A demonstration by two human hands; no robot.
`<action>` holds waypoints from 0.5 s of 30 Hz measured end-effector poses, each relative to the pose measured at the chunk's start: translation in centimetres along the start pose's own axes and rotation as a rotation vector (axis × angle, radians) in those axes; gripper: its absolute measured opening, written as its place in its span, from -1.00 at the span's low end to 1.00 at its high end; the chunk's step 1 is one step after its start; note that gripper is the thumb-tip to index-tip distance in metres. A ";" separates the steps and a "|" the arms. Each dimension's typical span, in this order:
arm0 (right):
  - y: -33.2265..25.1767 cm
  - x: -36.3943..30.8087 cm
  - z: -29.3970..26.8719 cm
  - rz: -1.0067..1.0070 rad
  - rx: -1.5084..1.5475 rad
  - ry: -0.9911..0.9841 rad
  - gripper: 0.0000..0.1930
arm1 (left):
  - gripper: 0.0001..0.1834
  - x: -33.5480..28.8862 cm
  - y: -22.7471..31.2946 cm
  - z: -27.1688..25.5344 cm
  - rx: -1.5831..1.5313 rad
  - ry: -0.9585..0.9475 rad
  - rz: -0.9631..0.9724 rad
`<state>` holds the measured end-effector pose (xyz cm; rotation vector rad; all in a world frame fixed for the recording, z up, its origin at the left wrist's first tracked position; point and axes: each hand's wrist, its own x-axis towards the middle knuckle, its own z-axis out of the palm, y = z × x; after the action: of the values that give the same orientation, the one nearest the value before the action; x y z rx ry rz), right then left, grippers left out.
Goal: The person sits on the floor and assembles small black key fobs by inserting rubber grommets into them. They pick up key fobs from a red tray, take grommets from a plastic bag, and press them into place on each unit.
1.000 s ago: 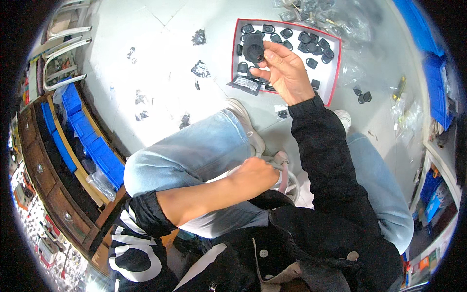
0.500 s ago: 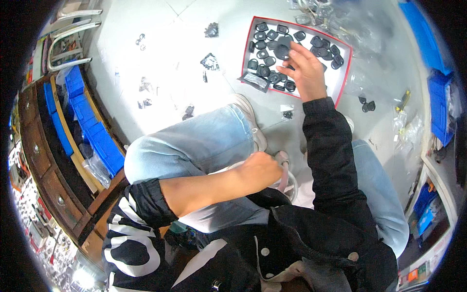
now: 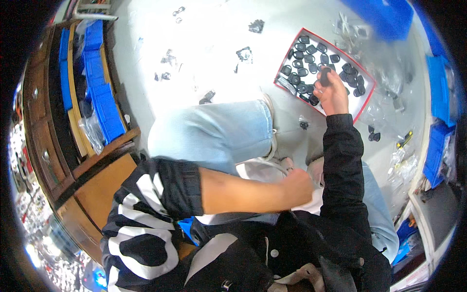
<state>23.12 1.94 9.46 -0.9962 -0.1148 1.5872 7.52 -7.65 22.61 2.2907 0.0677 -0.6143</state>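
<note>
My right hand (image 3: 334,96) is over a shallow white box with a red rim (image 3: 353,99), its fingers pinching a black key fob (image 3: 325,77). Several similar black key fobs (image 3: 310,58) lie loose inside the box, some overlapping. A small clear packet (image 3: 287,84) rests at the box's left corner. My left hand (image 3: 297,189) is closed in a fist above my lap, slightly blurred. Whatever it may hold is hidden by the fingers.
Small dark parts in clear bags (image 3: 256,26) lie on the pale floor (image 3: 204,73). Blue bins (image 3: 106,108) stand on a wooden drawer cabinet (image 3: 41,126) at left. More blue bins (image 3: 434,153), a yellow-and-black tool (image 3: 404,140) and plastic bags (image 3: 400,163) are at right.
The whole view has shifted, so the box sits farther right. My right hand has turned the key fob from its broad face to a narrower side. My left fist stays closed.
</note>
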 end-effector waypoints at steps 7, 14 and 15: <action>-1.4 -3.2 4.4 0.021 -0.438 0.063 -0.72 | -0.75 8.2 8.1 1.0 0.366 -0.183 0.118; -8.1 -11.3 5.2 0.024 -0.848 -0.064 -0.68 | -0.78 12.7 14.0 1.1 0.433 -0.140 0.111; -8.5 -12.8 4.9 0.006 -0.849 0.021 -0.67 | -0.78 11.0 14.2 0.4 0.398 -0.089 0.125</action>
<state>25.60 -4.28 24.14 -1.6509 -0.8217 1.5423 20.31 -19.58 26.80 2.6189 -0.2614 -0.7130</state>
